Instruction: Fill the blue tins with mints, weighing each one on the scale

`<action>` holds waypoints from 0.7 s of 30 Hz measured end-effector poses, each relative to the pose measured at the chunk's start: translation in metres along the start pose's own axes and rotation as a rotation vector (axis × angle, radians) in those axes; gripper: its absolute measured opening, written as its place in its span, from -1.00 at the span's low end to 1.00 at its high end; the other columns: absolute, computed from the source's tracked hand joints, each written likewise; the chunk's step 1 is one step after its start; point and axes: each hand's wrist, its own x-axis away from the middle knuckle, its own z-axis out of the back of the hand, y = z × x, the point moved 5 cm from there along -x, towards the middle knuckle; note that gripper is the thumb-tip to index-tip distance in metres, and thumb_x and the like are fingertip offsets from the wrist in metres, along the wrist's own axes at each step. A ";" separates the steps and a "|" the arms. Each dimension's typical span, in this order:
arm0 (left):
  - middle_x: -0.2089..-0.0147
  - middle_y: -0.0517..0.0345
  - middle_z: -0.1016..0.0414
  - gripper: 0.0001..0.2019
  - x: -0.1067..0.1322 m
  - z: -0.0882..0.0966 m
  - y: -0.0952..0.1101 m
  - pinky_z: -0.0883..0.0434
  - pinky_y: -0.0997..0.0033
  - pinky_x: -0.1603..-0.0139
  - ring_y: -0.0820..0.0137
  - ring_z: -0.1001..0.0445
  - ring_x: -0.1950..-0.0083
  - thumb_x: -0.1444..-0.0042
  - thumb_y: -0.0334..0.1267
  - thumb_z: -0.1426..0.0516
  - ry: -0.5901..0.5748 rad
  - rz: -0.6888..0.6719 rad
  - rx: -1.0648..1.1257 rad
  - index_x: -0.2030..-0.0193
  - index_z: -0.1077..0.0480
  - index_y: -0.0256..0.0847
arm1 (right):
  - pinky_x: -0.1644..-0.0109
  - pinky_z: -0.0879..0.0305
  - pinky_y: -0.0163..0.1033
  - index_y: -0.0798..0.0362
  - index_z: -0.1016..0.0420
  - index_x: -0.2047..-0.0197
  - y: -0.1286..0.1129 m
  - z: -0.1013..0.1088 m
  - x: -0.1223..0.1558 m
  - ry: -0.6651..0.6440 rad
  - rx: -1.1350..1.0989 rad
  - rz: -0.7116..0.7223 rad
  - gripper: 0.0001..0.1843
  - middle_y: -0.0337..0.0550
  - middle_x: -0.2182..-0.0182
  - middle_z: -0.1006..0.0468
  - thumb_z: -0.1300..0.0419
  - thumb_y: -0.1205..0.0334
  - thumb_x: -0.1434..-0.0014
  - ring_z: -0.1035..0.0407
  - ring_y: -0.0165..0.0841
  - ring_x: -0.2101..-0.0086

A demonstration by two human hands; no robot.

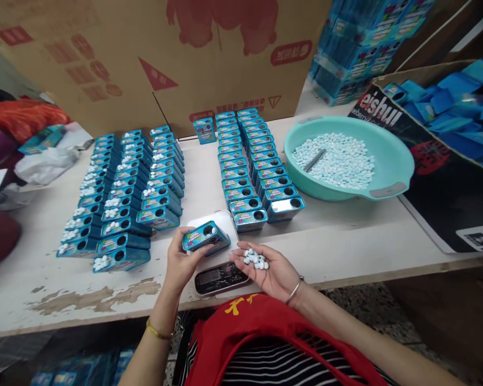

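Observation:
Between the thumb and fingers of my left hand is a small blue tin, tilted, with a round hole in its top and a white candy at the hole. It is over the white plate of a digital scale, whose dark display panel faces me. My right hand is palm up just right of the tin, its fingers loosely cupped around a small heap of white candies. Past it, a turquoise basin holds many loose white candies and a grey stick-like tool.
Rows of blue tins topped with white candies stand at left. Two more rows, with dark holes showing, stand mid-table. A large cardboard box stands behind. At right are an open carton of blue tins and stacked wrapped packs.

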 end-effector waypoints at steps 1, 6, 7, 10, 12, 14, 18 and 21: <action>0.36 0.27 -0.39 -0.54 -0.001 0.000 -0.002 -0.35 0.50 0.36 0.45 -0.40 0.36 0.19 -0.05 -0.33 -0.003 0.020 0.026 0.20 -0.28 -0.18 | 0.20 -0.50 -0.32 0.29 -0.49 0.24 -0.001 0.003 0.001 0.020 0.003 0.006 -0.82 0.05 0.39 -0.61 -0.09 0.40 -0.15 -0.55 -0.30 0.29; 0.24 0.18 -0.41 -0.57 -0.002 -0.001 -0.001 -0.37 0.41 0.18 0.38 -0.43 0.21 0.11 -0.06 -0.30 -0.075 -0.060 -0.091 0.15 -0.30 -0.17 | 0.23 -0.50 -0.33 0.27 -0.50 0.25 -0.006 0.015 0.005 0.086 0.031 0.044 -0.81 0.05 0.39 -0.62 -0.06 0.42 -0.15 -0.55 -0.31 0.31; 0.19 0.15 -0.42 -0.58 -0.002 -0.001 0.000 -0.37 0.37 0.11 0.36 -0.43 0.15 0.09 -0.07 -0.29 -0.104 -0.084 -0.134 0.13 -0.30 -0.17 | 0.24 -0.50 -0.33 0.26 -0.50 0.25 -0.007 0.016 0.005 0.084 0.036 0.049 -0.81 0.04 0.39 -0.62 -0.07 0.43 -0.14 -0.55 -0.31 0.31; 0.03 0.05 -0.40 -0.47 -0.004 0.004 0.004 -0.30 0.25 -0.08 0.27 -0.39 -0.02 0.09 -0.05 -0.29 -0.189 -0.155 -0.142 0.00 -0.28 -0.15 | 0.24 -0.50 -0.33 0.25 -0.51 0.25 -0.011 0.018 0.007 0.078 0.050 0.064 -0.81 0.04 0.39 -0.62 -0.07 0.42 -0.14 -0.55 -0.32 0.31; -0.03 -0.01 -0.39 -0.37 -0.007 0.014 0.007 -0.27 0.19 -0.14 0.23 -0.36 -0.08 0.10 0.00 -0.28 -0.177 -0.201 -0.033 -0.10 -0.23 -0.16 | 0.25 -0.50 -0.33 0.24 -0.51 0.25 -0.015 0.021 0.008 0.080 0.054 0.080 -0.80 0.03 0.39 -0.62 -0.07 0.41 -0.14 -0.55 -0.32 0.32; 0.01 -0.04 -0.42 -0.39 -0.009 0.029 0.007 -0.28 0.18 -0.12 0.23 -0.39 -0.04 0.02 0.05 -0.21 -0.098 -0.222 0.087 -0.12 -0.23 -0.19 | 0.25 -0.50 -0.33 0.23 -0.52 0.26 -0.020 0.028 0.009 0.098 0.051 0.100 -0.80 0.02 0.40 -0.62 -0.06 0.40 -0.15 -0.55 -0.33 0.33; 0.13 -0.01 -0.46 -0.62 -0.009 0.053 0.004 -0.34 0.25 -0.01 0.30 -0.43 0.08 -0.14 -0.03 -0.08 0.041 -0.210 0.158 0.03 -0.37 -0.24 | 0.29 -0.50 -0.34 0.22 -0.52 0.29 -0.031 0.049 0.007 0.168 0.052 0.157 -0.78 0.04 0.40 -0.62 -0.04 0.42 -0.13 -0.55 -0.32 0.33; 0.16 0.00 -0.47 -0.69 -0.008 0.058 0.007 -0.36 0.31 0.06 0.34 -0.44 0.12 -0.16 -0.09 -0.08 0.046 -0.211 0.145 0.07 -0.41 -0.25 | 0.36 -0.50 -0.35 0.23 -0.53 0.28 -0.036 0.065 0.003 0.210 0.076 0.181 -0.74 0.06 0.40 -0.62 0.00 0.42 -0.13 -0.55 -0.31 0.36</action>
